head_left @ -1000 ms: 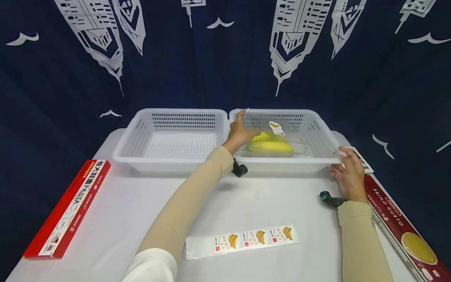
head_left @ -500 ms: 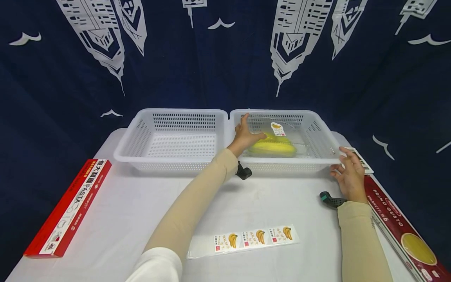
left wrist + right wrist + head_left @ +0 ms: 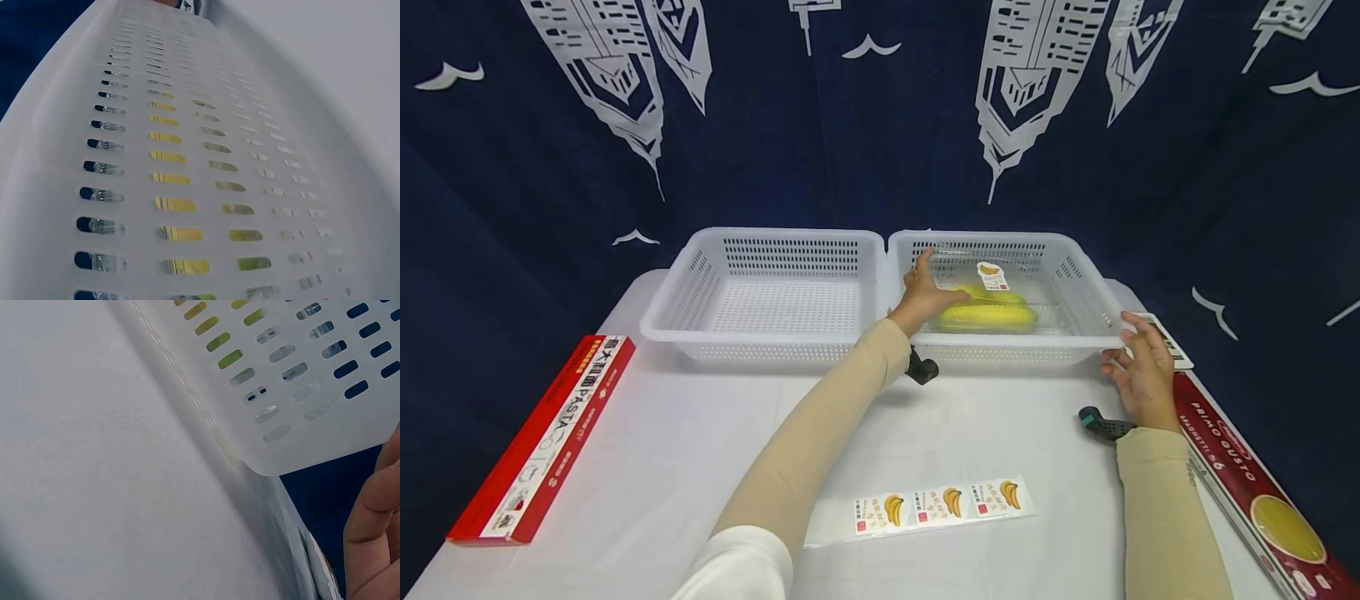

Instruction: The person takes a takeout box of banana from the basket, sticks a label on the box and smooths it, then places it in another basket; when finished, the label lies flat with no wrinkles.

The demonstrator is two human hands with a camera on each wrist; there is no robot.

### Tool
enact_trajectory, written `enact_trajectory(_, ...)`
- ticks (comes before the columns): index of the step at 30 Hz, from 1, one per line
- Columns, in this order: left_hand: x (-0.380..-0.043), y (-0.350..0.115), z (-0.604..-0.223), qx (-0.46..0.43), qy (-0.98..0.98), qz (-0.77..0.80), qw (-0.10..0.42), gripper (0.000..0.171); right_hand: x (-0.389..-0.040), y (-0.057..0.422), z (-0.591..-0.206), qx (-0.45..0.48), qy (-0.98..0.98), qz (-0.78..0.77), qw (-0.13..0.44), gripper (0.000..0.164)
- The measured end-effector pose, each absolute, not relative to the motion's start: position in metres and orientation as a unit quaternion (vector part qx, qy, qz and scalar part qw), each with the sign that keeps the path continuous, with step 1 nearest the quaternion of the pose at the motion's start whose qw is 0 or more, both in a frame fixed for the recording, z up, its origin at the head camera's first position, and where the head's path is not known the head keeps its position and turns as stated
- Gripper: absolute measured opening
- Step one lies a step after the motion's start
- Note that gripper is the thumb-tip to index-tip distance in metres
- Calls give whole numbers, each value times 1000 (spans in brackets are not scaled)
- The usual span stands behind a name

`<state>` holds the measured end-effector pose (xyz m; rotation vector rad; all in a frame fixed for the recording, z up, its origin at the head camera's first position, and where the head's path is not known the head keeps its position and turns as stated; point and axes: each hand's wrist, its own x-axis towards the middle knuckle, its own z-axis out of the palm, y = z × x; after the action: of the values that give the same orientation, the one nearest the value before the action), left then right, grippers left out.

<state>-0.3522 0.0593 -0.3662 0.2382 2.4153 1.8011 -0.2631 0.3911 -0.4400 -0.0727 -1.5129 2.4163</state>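
Observation:
A clear plastic box of bananas (image 3: 987, 317) with a banana label (image 3: 992, 276) lies in the right white basket (image 3: 1000, 342). At the box's left end is my left hand (image 3: 925, 296), thumb and index finger spread wide, the thumb lying over the lid; its other fingers are hidden. My right hand (image 3: 1144, 379) is by the basket's front right corner, index finger extended near the rim and the other fingers loosely bent. In the left wrist view, yellow shows through the slots of the basket wall (image 3: 137, 187). Bent fingers (image 3: 375, 512) appear beside the basket corner in the right wrist view.
To the left stands a second white basket (image 3: 760, 339). A strip of banana stickers (image 3: 947, 507) lies at the front of the white table (image 3: 685, 467). A red pasta box (image 3: 542, 446) and a dark red spaghetti box (image 3: 1247, 475) lie along the sides, with a card (image 3: 1176, 358) behind the latter.
My left hand and the banana box have shifted a little to the right inside the basket, and the box sits slightly lower. My right hand stays put.

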Motion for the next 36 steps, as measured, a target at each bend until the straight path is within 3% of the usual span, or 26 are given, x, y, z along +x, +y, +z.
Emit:
enact_trajectory(21,-342,49,-355,111,797,589,74,103,-262,390,-439,-27,-520,842,142,28)
enact_trajectory(27,-327,30,-346,170,798,570,98,97,-261,391,-439,-31,-523,840,140,27)
enact_trajectory(36,-278,-13,-350,298,757,572,106,73,-262,390,-439,-26,-524,840,142,28)
